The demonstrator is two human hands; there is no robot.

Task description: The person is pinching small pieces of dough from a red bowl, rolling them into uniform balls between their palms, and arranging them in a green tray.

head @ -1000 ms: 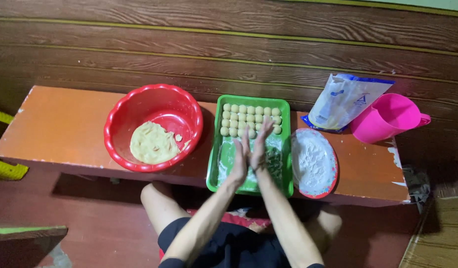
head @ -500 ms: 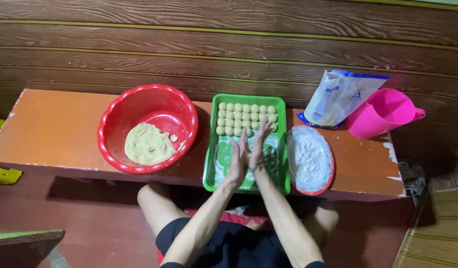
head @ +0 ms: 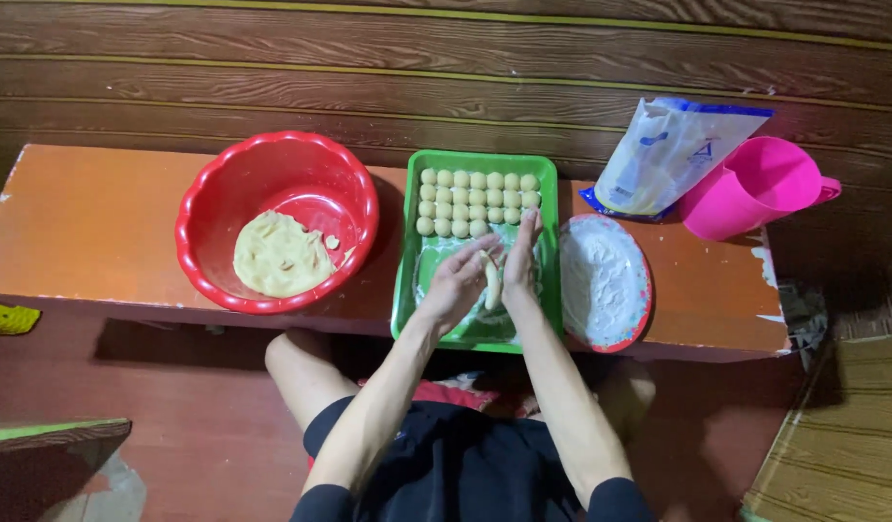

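My left hand [head: 458, 281] and my right hand [head: 521, 259] are pressed palm to palm over the green tray [head: 405, 263], with a pale piece of dough [head: 491, 287] squeezed between them. Several small dough balls [head: 475, 201] sit in neat rows at the tray's far end. A red bowl [head: 214, 184] to the left of the tray holds a flat mass of yellow dough [head: 277, 255]. Right of the tray lies a red-rimmed plate of white flour [head: 602, 280].
Everything stands on a low orange bench [head: 88, 222] against a dark wooden wall. A white and blue flour bag [head: 670, 157] and a pink jug [head: 752, 186] stand at the back right. My knees are under the bench's front edge.
My palms have shifted against each other around the dough, the left hand now lower than the right. The view has drifted slightly.
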